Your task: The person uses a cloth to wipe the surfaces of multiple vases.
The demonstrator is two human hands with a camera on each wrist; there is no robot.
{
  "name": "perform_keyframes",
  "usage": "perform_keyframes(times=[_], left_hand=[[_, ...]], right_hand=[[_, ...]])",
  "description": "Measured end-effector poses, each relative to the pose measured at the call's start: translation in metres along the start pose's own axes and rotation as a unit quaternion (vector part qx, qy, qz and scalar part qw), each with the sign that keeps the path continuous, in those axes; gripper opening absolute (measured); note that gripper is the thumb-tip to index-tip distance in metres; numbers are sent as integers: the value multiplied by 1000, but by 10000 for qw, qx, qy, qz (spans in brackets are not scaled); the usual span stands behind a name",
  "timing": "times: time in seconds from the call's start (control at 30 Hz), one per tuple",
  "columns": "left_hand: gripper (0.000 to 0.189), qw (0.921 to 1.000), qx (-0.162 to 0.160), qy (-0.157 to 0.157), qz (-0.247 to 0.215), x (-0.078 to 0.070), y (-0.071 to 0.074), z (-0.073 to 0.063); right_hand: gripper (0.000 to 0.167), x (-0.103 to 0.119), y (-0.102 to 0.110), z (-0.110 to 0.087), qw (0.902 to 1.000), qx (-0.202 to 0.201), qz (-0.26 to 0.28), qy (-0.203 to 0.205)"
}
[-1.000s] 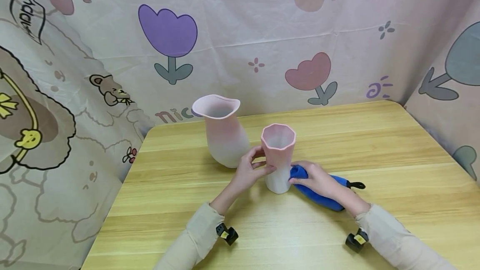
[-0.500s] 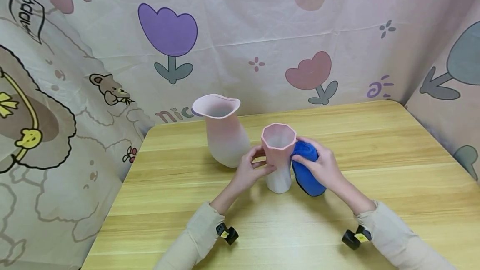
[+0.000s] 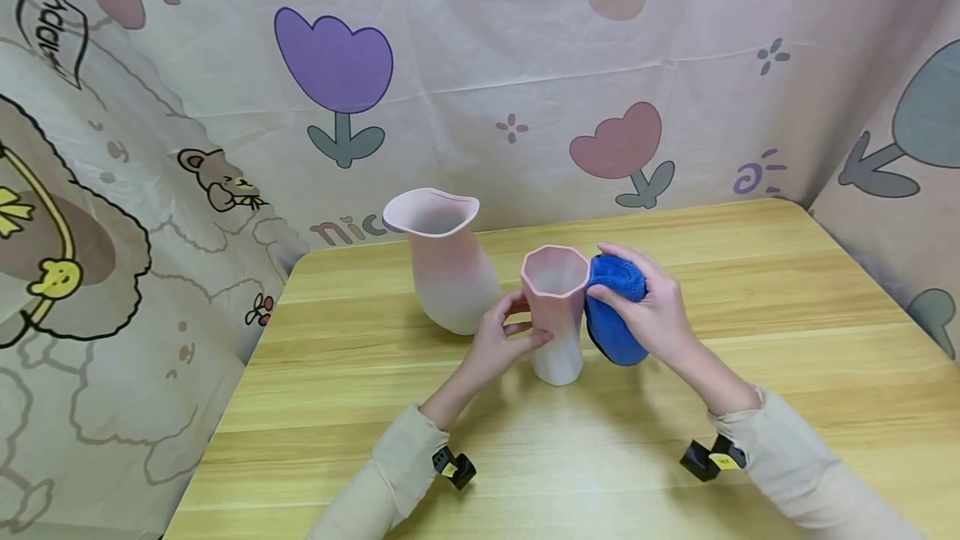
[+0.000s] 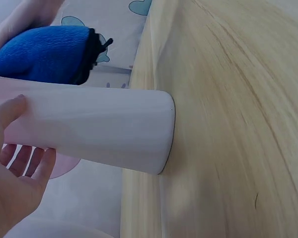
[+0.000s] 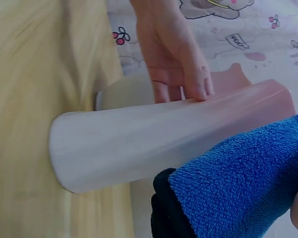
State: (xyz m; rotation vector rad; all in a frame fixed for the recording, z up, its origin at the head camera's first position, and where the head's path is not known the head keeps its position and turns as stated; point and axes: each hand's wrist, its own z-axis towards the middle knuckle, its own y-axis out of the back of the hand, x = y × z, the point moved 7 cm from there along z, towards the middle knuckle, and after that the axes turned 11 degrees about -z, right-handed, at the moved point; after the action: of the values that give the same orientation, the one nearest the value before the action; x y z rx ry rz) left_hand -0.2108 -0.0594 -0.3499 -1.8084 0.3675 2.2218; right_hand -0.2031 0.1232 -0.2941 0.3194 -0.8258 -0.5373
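A slim vase (image 3: 558,340), pink at its eight-sided rim and white below, stands upright on the wooden table. My left hand (image 3: 501,336) grips its left side, the thumb across the front and the fingers behind. In my right hand (image 3: 660,307) is a folded blue towel (image 3: 618,323) with black edging, pinched between thumb and fingers against the vase's right side near the rim. The right wrist view shows the towel's (image 5: 243,183) looped pile close up, beside the vase (image 5: 139,139). A black loop (image 4: 105,44) hangs from the towel's end in the left wrist view.
A wider pink-and-white vase (image 3: 450,282) with a wavy rim stands just behind and left of the slim one. Printed cloth (image 3: 480,40) hangs behind the wooden table (image 3: 337,407) and along its sides. Each wrist carries a small black camera (image 3: 712,458).
My right hand has risen along the slim vase's right side, lifting the towel from the table to near the rim. My left hand and both vases have stayed in place.
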Motion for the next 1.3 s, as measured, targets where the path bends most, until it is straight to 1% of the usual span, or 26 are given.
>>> perform_keyframes(times=[0.07,0.13,0.2,0.27,0.33,0.37,0.43,0.47,0.53,0.57,0.6,0.7,0.77,0.83,1.0,1.07,1.17,1.27,1.3], left_hand=[[54,9999,-42,-73,63,3,0,0],[57,9993,-169,-164,289,9,1,1],[61,9969,-403,-224,635,14,0,1],[68,9904,-742,-290,1132,15,-2,1],[74,9798,-1132,-376,1605,9,-5,0],[78,9723,-1352,-392,1863,7,-7,-2],[85,9542,-1780,-424,2367,3,-11,-3],[88,9467,-1966,-425,2516,2,-14,-4],[93,9351,-2292,-328,2685,3,-18,-5],[93,9306,-2422,-268,2732,4,-19,-5],[93,9290,-2522,-230,2699,6,-21,-5],[87,9293,-2705,-146,2508,11,-23,-5],[81,9294,-2756,-102,2453,14,-24,-5],[78,9310,-2765,-77,2382,16,-23,-5],[73,9403,-2689,34,2086,18,-20,-5],[71,9463,-2611,27,1908,19,-18,-5],[69,9564,-2413,-119,1640,20,-14,-3],[65,9693,-2036,-290,1348,21,-10,0],[64,9736,-1891,-303,1243,22,-8,2]], right_hand=[[51,2,3,2,10000,-62,-7,5],[51,3,6,4,9999,-133,3,-18],[52,4,9,4,9998,-182,-17,-74],[52,3,11,4,9996,-235,-51,-138],[51,2,14,2,9993,-306,-84,-185],[51,1,15,2,9992,-345,-103,-201],[51,-1,17,0,9988,-434,-75,-203],[50,-2,18,0,9987,-459,-62,-209],[50,-4,20,-1,9986,-500,-18,-192],[50,-4,20,-2,9986,-505,-5,-183],[50,-4,20,-2,9986,-504,15,-181],[49,-5,21,-4,9985,-509,60,-199],[49,-6,21,-5,9984,-521,84,-212],[48,-6,21,-6,9983,-530,82,-208],[48,-9,20,-7,9984,-492,60,-266],[48,-10,21,-8,9982,-483,79,-333],[48,-11,21,-8,9980,-465,95,-421],[48,-13,21,-9,9977,-415,62,-535],[48,-14,21,-9,9975,-382,44,-589]])
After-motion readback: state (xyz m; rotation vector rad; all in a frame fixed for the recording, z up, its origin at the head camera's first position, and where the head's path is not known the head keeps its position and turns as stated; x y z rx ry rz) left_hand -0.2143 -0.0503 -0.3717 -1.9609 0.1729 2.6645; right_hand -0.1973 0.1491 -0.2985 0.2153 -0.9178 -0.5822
